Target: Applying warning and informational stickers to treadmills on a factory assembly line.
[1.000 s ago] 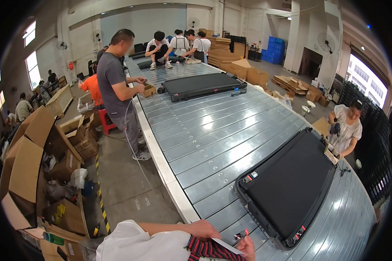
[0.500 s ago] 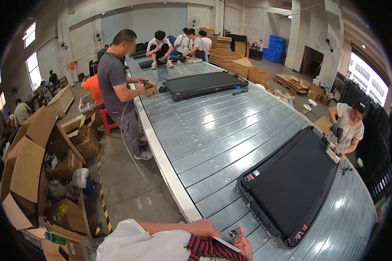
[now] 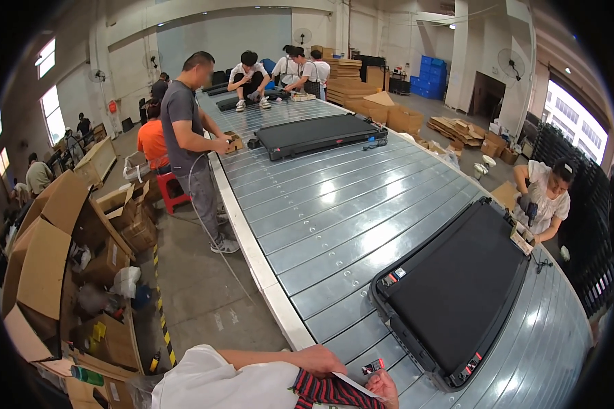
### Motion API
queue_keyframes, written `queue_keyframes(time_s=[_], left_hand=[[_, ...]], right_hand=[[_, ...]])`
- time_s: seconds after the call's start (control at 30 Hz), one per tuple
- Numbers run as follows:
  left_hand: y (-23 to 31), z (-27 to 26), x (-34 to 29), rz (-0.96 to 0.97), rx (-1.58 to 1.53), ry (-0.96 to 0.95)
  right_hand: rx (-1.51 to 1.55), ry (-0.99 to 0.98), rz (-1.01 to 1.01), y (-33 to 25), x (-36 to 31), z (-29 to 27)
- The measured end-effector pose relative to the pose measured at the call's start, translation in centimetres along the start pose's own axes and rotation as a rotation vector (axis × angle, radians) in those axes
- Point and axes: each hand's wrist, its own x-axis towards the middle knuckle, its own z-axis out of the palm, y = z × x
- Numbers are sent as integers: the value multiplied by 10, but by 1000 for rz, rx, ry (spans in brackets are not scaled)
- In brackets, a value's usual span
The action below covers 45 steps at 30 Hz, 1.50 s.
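Note:
At the lower edge, my left hand (image 3: 323, 358) is closed on the edge of a white sheet (image 3: 355, 386); part of its fingers is hidden. To the right of it, my right hand (image 3: 385, 386) pinches a small red-and-black label (image 3: 373, 366) at the sheet's far side. Red-and-black striped cloth (image 3: 320, 390) lies below the hands. Beyond them, a large black framed panel (image 3: 450, 290) rests flat on the metal-slatted table (image 3: 320, 300), with similar small labels (image 3: 393, 277) on its near corners.
Across the table, a co-worker (image 3: 547, 194) holds a power drill (image 3: 531, 210) by the panel. Another black panel (image 3: 320, 135) lies farther along, near a standing co-worker (image 3: 187, 129) on the left. Open cardboard boxes (image 3: 44, 255) crowd the left floor.
My right hand and the label have shifted slightly right and down. The standing co-worker on the left has lowered their hands a little, and a person in orange behind shows more.

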Motion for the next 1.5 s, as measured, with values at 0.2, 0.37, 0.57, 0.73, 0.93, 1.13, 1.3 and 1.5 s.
queue_keyframes(time_s=[0.2,0.37,0.57,0.73,0.93,1.13,1.3,1.5], left_hand=[[1,2,-1,-21,12,-15],[1,3,-1,-34,54,-40],[2,1,-4,-40,47,-77],[5,-2,-5,-51,72,-133],[7,-4,-7,-75,85,-142],[5,1,-12,-95,103,-143],[3,4,-23,-143,77,-148],[-10,-2,-49,-132,62,-66]], right_hand=[[212,48,46,0,1,-2],[34,-33,26,-6,-4,13],[-85,-44,23,-8,-1,24],[-226,52,-81,-6,12,37],[-218,92,-54,0,21,46],[-186,186,-60,1,19,42],[-155,222,-46,2,22,44],[-193,225,-68,8,26,54]])
